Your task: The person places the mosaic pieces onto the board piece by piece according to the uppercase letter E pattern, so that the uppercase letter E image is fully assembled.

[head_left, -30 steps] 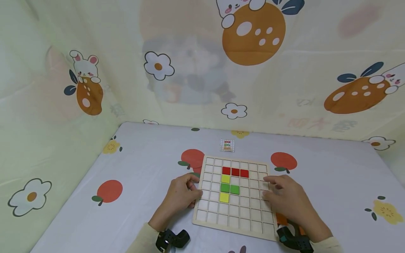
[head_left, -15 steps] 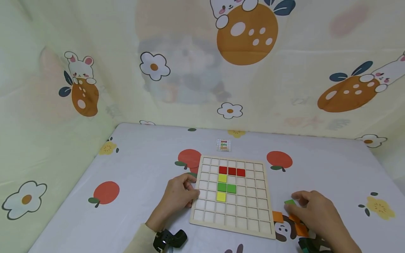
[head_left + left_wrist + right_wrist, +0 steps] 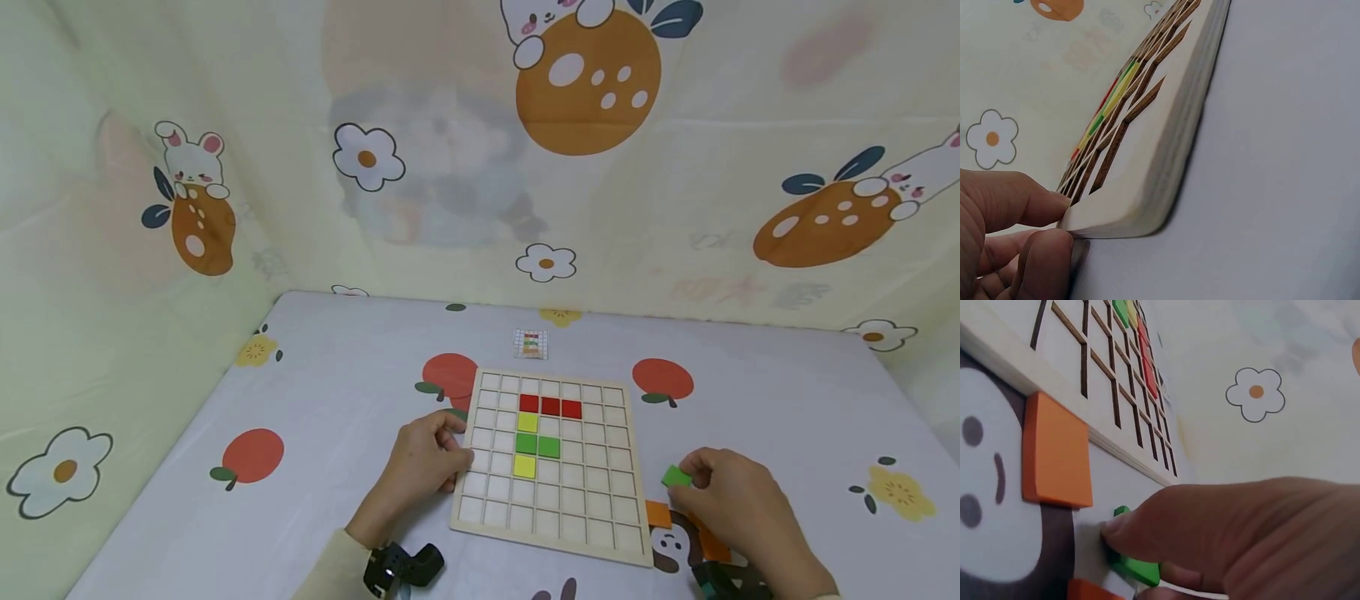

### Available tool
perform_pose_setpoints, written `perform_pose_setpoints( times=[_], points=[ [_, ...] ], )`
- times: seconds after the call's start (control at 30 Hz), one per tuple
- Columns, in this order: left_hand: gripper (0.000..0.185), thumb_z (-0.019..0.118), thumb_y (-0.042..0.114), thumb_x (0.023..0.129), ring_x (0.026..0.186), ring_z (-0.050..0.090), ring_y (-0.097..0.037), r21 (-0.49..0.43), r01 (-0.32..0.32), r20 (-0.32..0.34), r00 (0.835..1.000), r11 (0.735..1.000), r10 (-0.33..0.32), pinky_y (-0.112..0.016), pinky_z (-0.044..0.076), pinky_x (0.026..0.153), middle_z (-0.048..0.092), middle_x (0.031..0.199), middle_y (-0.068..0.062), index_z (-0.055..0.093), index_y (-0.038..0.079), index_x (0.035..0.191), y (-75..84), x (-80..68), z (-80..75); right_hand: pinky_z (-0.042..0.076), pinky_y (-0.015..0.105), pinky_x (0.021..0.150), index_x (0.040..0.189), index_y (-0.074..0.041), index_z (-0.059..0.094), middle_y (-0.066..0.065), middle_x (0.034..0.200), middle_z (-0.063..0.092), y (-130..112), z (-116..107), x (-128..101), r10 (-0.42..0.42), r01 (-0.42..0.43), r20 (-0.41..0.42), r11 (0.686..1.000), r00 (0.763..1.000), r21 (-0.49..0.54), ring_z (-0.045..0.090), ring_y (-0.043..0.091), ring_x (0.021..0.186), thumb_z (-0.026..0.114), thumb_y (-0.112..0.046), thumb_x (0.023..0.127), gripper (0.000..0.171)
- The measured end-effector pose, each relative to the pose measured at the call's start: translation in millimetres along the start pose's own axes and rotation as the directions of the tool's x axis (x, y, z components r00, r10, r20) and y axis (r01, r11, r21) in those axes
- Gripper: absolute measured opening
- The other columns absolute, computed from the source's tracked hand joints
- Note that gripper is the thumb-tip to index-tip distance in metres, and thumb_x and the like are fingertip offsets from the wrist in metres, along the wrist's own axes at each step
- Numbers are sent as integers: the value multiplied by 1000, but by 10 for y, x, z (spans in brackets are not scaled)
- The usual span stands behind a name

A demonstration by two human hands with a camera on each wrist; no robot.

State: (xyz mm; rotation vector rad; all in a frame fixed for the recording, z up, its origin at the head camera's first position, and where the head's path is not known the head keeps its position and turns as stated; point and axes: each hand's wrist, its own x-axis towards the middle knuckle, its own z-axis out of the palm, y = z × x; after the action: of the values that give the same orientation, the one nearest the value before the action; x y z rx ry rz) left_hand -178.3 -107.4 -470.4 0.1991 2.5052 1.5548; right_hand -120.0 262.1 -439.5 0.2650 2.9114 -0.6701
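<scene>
Tabletop: right hand (image 3: 738, 500) pinches green tile (image 3: 677, 477) (beside board (image 3: 592, 533))

Left hand (image 3: 423, 465) curled, thumb and fingers pinching the grid board (image 3: 551, 462) edge; right hand (image 3: 731, 492) pinching a green tile (image 3: 677, 477).

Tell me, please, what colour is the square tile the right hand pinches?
Green square tile, clearest in the head view.

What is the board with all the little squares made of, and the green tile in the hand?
The grid board looks like pale unpainted wood: matte, with dark brown, burnt-looking grid lines and a thick plain edge in the left wrist view. The green tile, pinched by the right hand, looks like painted wood or dense foam; its flat matte colour leaves that open.
</scene>
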Motion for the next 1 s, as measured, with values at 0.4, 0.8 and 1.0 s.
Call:
perform_pose_setpoints(
  times=[0.4, 0.8, 1.0],
  points=[
    [33, 76, 4, 85, 46, 57, -12, 13, 11, -1, 1000, 1000, -11, -25, 52, 47, 62, 74, -4, 66, 1, 116, 12, 5, 16, 46, 33, 63, 100, -8, 73, 1, 81, 63, -90, 72, 42, -61, 66, -53, 994, 997, 86, 56, 21, 79, 77, -18, 83, 20],
    [32, 76, 4, 86, 46, 57, -12, 26, 4, -6, 1000, 1000, -4, -25, 52, 47, 62, 74, -3, 66, 1, 116, 7, 17, 22, 50, 31, 69, 105, -7, 76, 1, 92, 74, -114, 32, 91, -86, 98, -65, 970, 994, 224, 63, 21, 86, 74, -15, 92, 15],
    [32, 77, 5, 85, 46, 57, -12, 19, 11, -13, 1000, 1000, -11, -26, 52, 47, 61, 73, -4, 66, 1, 115, 5, 12, 10, 52, 26, 66, 109, -4, 76, 3, 96, 75, -263, 53, 171, -109, 104, -2, 934, 994, 341, 62, 19, 85, 71, -13, 94, 18]
  ],
)
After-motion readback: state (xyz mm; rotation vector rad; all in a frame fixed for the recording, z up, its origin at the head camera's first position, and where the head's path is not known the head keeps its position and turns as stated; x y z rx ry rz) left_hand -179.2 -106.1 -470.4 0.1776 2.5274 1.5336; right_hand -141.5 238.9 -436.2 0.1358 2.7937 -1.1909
